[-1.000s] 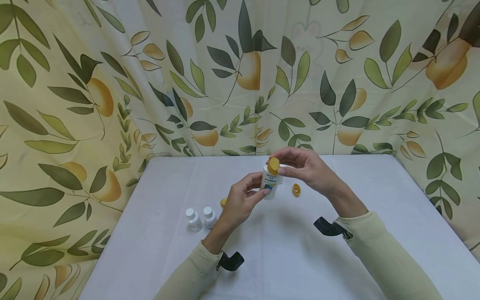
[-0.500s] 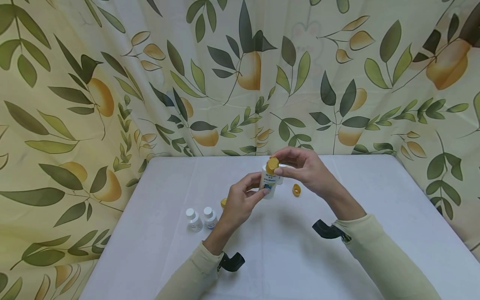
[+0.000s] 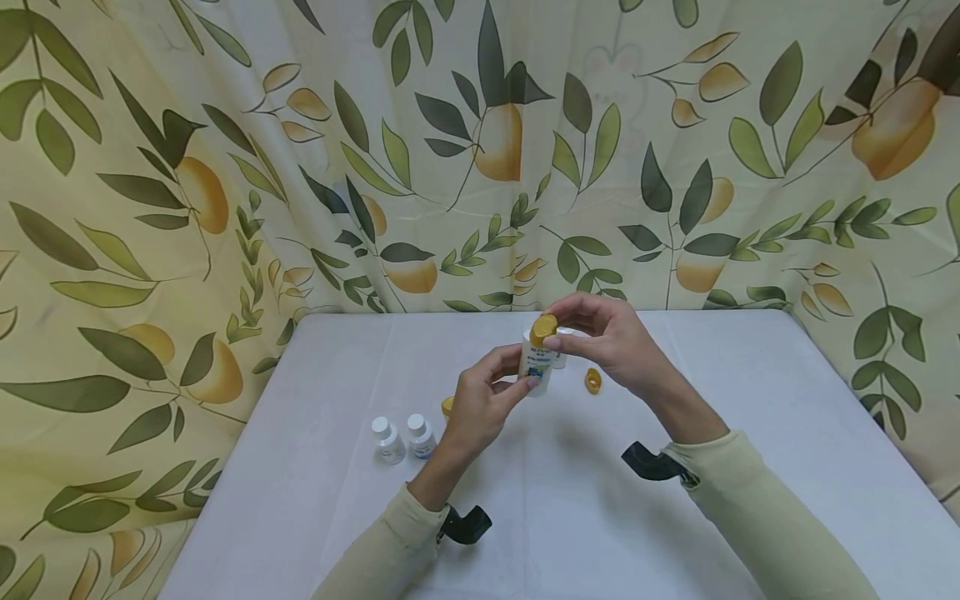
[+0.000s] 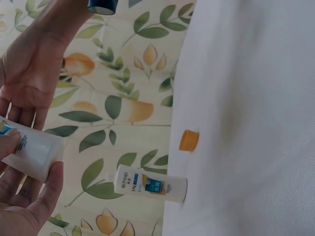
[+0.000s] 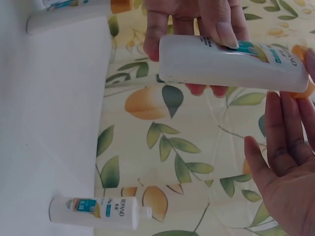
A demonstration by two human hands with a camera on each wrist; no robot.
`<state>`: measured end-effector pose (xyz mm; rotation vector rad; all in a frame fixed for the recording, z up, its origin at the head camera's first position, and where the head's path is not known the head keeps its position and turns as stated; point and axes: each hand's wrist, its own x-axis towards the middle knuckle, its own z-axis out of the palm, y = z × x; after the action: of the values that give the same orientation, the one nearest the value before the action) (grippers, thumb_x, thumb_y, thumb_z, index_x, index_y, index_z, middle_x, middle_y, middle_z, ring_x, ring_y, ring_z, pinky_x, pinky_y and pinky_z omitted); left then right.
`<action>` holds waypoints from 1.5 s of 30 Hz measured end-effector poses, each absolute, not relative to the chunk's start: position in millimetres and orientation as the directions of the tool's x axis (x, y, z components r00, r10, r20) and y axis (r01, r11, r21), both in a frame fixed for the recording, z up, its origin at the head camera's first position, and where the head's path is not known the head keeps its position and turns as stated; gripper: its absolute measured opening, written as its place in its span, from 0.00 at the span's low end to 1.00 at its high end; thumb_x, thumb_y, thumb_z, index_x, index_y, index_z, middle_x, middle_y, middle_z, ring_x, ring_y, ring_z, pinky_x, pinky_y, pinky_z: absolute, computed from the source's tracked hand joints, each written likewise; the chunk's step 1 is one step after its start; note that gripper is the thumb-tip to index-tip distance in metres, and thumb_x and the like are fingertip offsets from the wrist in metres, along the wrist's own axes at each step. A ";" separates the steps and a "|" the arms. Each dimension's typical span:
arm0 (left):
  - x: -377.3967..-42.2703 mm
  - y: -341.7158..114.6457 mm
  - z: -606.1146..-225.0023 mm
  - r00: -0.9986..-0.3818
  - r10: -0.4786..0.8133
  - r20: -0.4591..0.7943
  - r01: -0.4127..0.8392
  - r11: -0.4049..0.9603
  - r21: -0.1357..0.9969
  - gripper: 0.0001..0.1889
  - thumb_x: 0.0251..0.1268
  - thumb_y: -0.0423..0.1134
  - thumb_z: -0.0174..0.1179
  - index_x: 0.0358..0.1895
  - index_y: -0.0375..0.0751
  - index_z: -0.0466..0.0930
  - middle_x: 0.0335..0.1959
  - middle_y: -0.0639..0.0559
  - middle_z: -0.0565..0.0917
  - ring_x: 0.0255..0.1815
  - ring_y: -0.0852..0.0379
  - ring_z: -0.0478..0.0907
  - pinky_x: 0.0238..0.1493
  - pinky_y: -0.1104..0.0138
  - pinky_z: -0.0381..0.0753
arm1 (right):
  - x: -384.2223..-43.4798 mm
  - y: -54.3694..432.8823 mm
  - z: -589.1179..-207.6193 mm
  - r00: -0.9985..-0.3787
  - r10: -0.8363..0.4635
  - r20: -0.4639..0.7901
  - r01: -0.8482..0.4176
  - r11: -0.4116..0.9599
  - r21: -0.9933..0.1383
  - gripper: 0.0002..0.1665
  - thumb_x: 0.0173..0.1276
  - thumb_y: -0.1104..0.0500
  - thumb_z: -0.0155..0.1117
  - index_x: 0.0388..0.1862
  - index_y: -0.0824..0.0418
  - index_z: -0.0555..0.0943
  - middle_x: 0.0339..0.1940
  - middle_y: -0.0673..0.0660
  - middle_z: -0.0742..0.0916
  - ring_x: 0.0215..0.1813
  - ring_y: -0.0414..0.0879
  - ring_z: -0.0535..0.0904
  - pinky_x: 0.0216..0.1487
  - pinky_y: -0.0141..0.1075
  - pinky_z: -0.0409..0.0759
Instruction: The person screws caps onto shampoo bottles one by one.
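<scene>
My left hand [image 3: 483,396] grips a white lotion bottle [image 3: 537,368] with a blue and yellow label, held above the table. With its thumb and fingers, my right hand [image 3: 611,337] pinches an orange cap [image 3: 543,330] at the bottle's top. In the right wrist view the cap [image 5: 301,92] meets the bottle's end; whether it is fully seated I cannot tell. Behind the held bottle stands a similar uncapped bottle [image 4: 142,184], its narrow neck bare. A loose orange cap [image 3: 593,381] lies on the table to the right.
Two small white-capped bottles, one [image 3: 387,442] left of the other [image 3: 421,437], stand left of my left forearm. Another white bottle [image 5: 69,18] with an orange cap shows in the right wrist view. A patterned curtain [image 3: 480,167] hangs behind the white table [image 3: 315,383].
The orange cap in my right hand has shifted slightly left and turned over the bottle's top. My right wrist has tilted a little. The left hand keeps its hold, almost still.
</scene>
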<state>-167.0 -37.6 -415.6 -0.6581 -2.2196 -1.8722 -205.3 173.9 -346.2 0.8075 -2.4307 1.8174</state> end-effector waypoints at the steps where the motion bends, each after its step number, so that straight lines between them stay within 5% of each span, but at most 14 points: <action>1: -166.9 -37.3 -415.7 -0.890 0.222 0.398 0.429 0.118 0.895 0.23 0.67 0.34 0.67 0.65 0.42 0.77 0.60 0.48 0.83 0.58 0.51 0.83 0.51 0.67 0.86 | -204.8 173.4 -346.3 -0.869 -0.392 0.302 -0.400 0.198 -0.895 0.18 0.67 0.63 0.73 0.54 0.64 0.81 0.52 0.55 0.85 0.60 0.48 0.82 0.63 0.34 0.79; 18: -168.4 -38.6 -411.6 -0.890 0.244 0.386 0.419 0.098 0.903 0.23 0.67 0.33 0.67 0.65 0.43 0.76 0.62 0.48 0.82 0.60 0.51 0.82 0.54 0.67 0.85 | -206.8 176.0 -342.5 -0.847 -0.442 0.294 -0.407 0.184 -0.895 0.18 0.72 0.63 0.67 0.59 0.64 0.81 0.54 0.55 0.84 0.56 0.49 0.84 0.60 0.33 0.81; 29: -169.9 -39.5 -413.1 -0.897 0.242 0.369 0.401 0.099 0.911 0.22 0.66 0.35 0.68 0.63 0.42 0.77 0.61 0.49 0.82 0.61 0.52 0.82 0.54 0.67 0.85 | -204.3 175.0 -342.7 -0.822 -0.446 0.354 -0.471 0.181 -0.864 0.15 0.72 0.64 0.67 0.56 0.62 0.83 0.52 0.54 0.84 0.61 0.47 0.80 0.73 0.61 0.68; 45: -168.7 -40.0 -415.2 -0.899 0.219 0.380 0.408 0.104 0.907 0.22 0.66 0.34 0.68 0.62 0.41 0.78 0.59 0.48 0.83 0.59 0.52 0.83 0.53 0.67 0.86 | -202.1 169.7 -349.6 -0.840 -0.382 0.385 -0.480 0.192 -0.856 0.15 0.69 0.66 0.69 0.54 0.62 0.84 0.49 0.54 0.86 0.57 0.46 0.82 0.70 0.57 0.72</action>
<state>-168.7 -40.0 -415.2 -0.6372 -2.2184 -1.9050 -202.1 169.7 -349.6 0.8549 -2.3576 1.7457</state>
